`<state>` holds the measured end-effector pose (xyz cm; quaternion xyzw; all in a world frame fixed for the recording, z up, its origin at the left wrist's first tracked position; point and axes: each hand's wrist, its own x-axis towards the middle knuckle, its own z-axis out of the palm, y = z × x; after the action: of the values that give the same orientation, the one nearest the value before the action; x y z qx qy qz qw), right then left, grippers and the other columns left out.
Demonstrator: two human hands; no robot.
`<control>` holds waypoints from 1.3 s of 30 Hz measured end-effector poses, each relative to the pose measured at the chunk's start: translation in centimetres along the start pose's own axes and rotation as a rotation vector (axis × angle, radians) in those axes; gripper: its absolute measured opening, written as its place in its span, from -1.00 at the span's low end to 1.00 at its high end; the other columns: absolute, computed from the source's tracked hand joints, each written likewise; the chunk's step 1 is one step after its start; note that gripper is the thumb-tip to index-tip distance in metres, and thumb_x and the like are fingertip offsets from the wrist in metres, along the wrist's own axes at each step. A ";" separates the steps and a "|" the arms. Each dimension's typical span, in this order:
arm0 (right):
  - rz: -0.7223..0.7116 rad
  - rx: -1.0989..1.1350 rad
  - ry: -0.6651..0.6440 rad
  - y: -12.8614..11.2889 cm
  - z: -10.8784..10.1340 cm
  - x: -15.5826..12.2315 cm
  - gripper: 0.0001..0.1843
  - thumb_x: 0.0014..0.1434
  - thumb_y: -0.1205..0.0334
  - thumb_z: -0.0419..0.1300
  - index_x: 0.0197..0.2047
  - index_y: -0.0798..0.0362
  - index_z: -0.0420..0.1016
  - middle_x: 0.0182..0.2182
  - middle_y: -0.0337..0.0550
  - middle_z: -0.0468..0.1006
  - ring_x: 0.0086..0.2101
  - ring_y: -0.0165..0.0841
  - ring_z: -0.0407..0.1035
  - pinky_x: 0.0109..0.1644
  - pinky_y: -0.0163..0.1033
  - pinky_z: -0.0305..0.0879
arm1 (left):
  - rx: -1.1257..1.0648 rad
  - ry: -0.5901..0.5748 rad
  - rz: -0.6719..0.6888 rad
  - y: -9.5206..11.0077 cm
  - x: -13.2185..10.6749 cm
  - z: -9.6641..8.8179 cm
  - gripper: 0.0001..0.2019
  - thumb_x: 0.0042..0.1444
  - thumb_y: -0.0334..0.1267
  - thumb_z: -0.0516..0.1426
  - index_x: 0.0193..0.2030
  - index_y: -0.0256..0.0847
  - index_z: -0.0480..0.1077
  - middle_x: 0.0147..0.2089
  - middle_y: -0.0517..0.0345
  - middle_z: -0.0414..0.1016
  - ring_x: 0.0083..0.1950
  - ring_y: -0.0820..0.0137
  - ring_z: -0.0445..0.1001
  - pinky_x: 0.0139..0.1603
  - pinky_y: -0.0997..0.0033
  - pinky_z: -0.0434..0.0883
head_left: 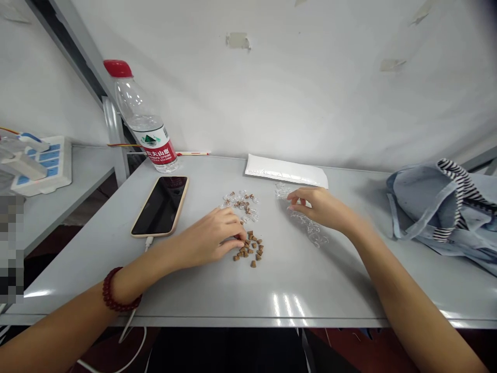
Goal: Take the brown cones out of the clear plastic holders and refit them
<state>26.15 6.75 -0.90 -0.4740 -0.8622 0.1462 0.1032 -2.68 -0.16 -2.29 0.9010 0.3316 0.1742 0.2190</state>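
My left hand [223,234] is at the edge of a loose pile of small brown cork stoppers [253,263], thumb and fingertips pinched together on one of them. Just beyond it lies a cluster of tiny clear bottles [252,213], several with brown stoppers in them. My right hand [312,204] hovers over another group of tiny clear bottles [313,234]. Its fingers curve down with a gap between thumb and index finger. Part of this group is hidden under the hand.
A phone [161,206] with a white cable [148,242] lies at left, and a red-capped water bottle [149,124] stands behind it. A white packet [285,170] rests near the wall. At right is a blue fabric bag [427,202]. A power strip [58,166] sits on the neighbouring table.
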 end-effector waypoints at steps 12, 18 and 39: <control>0.027 -0.029 -0.071 -0.7 0.3 -0.2 -0.73 0.13 0.31 0.11 -0.10 0.06 0.52 -0.29 -0.07 0.53 -0.33 -0.28 0.38 -0.30 -0.19 0.29 | -0.114 0.201 -0.118 0.7 0.1 0.2 -0.93 0.16 -0.32 0.13 -0.32 -0.20 0.44 -0.28 0.18 0.53 -0.14 0.38 0.43 -0.04 0.33 0.33; 0.011 0.038 -0.124 -0.1 0.8 0.1 -0.68 0.10 0.41 0.07 -0.10 0.01 0.50 -0.25 -0.10 0.51 -0.25 -0.26 0.38 -0.22 -0.17 0.31 | -0.272 0.279 -0.296 1.2 0.0 0.0 -0.92 0.09 -0.28 0.17 -0.39 -0.20 0.46 -0.27 0.17 0.54 -0.23 0.42 0.47 -0.32 0.48 0.37; -0.010 0.398 0.092 -2.7 0.2 -0.5 -0.85 0.11 0.17 0.21 -0.30 0.07 0.47 -0.36 -0.13 0.47 -0.37 -0.34 0.34 -0.25 -0.16 0.31 | -0.203 0.370 -0.210 1.5 0.2 0.8 -0.84 0.04 -0.26 0.27 -0.46 -0.22 0.38 -0.40 0.24 0.45 -0.31 0.46 0.40 -0.28 0.46 0.34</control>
<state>24.21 4.89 -0.20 -0.4462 -0.8129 0.2914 0.2347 -1.41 -1.31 -2.12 0.7875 0.4387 0.3453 0.2610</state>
